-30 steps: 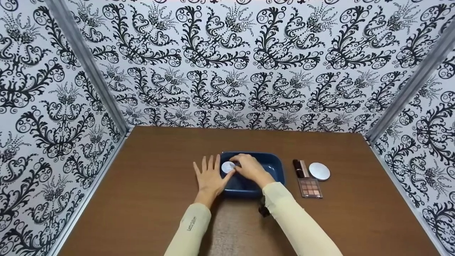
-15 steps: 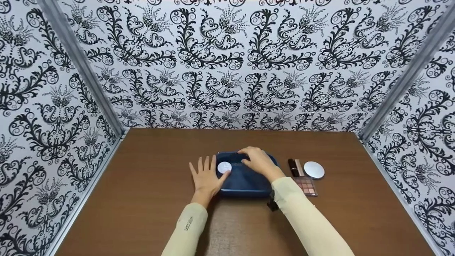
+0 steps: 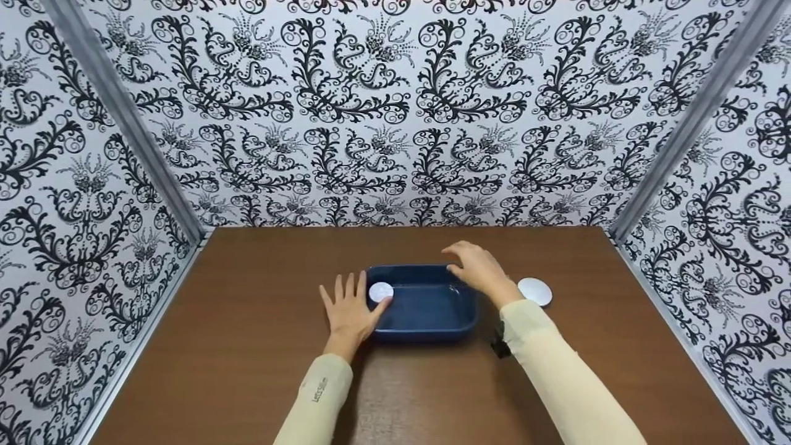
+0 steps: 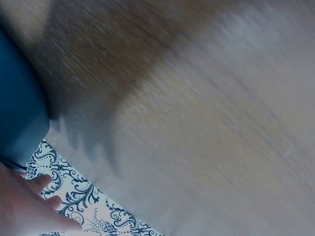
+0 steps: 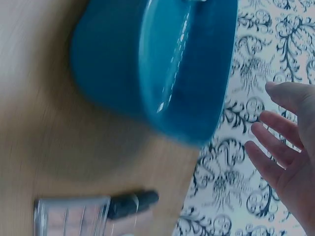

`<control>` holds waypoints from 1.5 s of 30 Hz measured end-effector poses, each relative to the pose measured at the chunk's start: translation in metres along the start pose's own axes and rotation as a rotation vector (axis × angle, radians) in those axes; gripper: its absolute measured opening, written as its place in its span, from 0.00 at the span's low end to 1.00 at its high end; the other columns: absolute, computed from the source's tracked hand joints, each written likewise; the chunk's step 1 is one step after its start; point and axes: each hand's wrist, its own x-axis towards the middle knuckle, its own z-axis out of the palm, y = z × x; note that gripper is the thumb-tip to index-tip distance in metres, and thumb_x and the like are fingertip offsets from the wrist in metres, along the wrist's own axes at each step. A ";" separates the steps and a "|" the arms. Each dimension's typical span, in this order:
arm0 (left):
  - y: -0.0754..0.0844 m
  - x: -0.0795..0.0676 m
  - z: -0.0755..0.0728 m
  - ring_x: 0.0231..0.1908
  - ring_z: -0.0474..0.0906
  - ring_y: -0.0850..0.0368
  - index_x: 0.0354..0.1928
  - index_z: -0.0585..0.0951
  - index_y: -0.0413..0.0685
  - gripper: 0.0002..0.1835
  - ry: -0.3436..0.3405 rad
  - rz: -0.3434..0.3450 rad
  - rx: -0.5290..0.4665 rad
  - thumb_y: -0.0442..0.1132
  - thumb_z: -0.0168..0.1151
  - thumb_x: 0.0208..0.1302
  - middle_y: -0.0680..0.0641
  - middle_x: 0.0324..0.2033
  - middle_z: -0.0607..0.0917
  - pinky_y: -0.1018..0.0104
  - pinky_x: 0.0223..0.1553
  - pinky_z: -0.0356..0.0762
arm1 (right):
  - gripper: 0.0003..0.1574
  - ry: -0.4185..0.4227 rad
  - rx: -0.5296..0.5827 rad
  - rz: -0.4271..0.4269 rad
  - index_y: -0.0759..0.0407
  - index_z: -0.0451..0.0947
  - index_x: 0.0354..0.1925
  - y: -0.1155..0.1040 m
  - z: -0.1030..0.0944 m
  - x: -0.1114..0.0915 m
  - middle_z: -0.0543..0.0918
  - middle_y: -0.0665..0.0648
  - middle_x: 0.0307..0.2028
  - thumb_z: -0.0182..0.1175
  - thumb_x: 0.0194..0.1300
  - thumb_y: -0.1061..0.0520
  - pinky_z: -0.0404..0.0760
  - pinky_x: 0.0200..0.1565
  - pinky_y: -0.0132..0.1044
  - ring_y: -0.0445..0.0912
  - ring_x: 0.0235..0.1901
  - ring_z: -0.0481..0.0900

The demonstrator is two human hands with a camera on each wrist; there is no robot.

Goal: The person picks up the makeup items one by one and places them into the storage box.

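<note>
A deep blue rectangular tray (image 3: 426, 334) stands on the table. At its left end is a small round white item (image 3: 381, 292) with a flat top. My left hand (image 3: 351, 314) lies along the left rim, fingers spread, thumb tip at the edge of the white item. Over the tray's back right corner, my right hand (image 3: 479, 269) hovers with loosely bent fingers and nothing in them. The right wrist view catches that right hand (image 5: 290, 142) beside the tray, its fingers apart. In the left wrist view the left hand (image 4: 24, 206) shows only partly, by the tray's outer wall.
Right of the tray lies a round white disc (image 3: 535, 292). The right wrist view also shows a clear-lidded eyeshadow palette (image 5: 72, 216) and a dark tube (image 5: 133, 204); my right arm hides both in the head view. A patterned wall (image 3: 395, 154) backs the brown table (image 3: 259, 321).
My right hand has let go of the small white item and moved right, across the tray to its back right corner. The left hand stays at the left rim. The head view has shifted slightly.
</note>
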 end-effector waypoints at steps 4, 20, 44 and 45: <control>-0.002 0.001 0.001 0.78 0.49 0.39 0.79 0.56 0.56 0.51 0.002 -0.001 -0.010 0.79 0.41 0.62 0.42 0.75 0.63 0.30 0.74 0.32 | 0.25 0.029 -0.039 -0.001 0.57 0.78 0.61 0.019 -0.007 -0.009 0.78 0.62 0.61 0.64 0.66 0.55 0.76 0.62 0.55 0.60 0.61 0.77; 0.001 0.000 0.001 0.78 0.50 0.39 0.79 0.55 0.56 0.51 -0.011 -0.014 -0.017 0.79 0.40 0.62 0.41 0.75 0.63 0.30 0.74 0.34 | 0.25 0.074 -0.074 0.121 0.65 0.78 0.59 0.096 -0.018 -0.062 0.77 0.71 0.60 0.64 0.66 0.57 0.73 0.62 0.61 0.68 0.60 0.74; 0.002 0.000 0.004 0.77 0.53 0.38 0.78 0.56 0.56 0.50 0.007 -0.033 -0.048 0.78 0.44 0.62 0.41 0.75 0.64 0.29 0.73 0.36 | 0.27 0.068 -0.050 0.195 0.74 0.77 0.55 0.145 0.002 -0.104 0.75 0.79 0.56 0.67 0.61 0.60 0.74 0.56 0.66 0.75 0.54 0.75; 0.001 0.000 0.004 0.77 0.52 0.39 0.79 0.56 0.56 0.51 0.004 -0.035 -0.044 0.78 0.43 0.61 0.42 0.75 0.64 0.30 0.74 0.36 | 0.26 0.070 -0.053 0.199 0.74 0.78 0.55 0.146 0.003 -0.105 0.76 0.79 0.56 0.67 0.62 0.60 0.75 0.56 0.66 0.75 0.53 0.75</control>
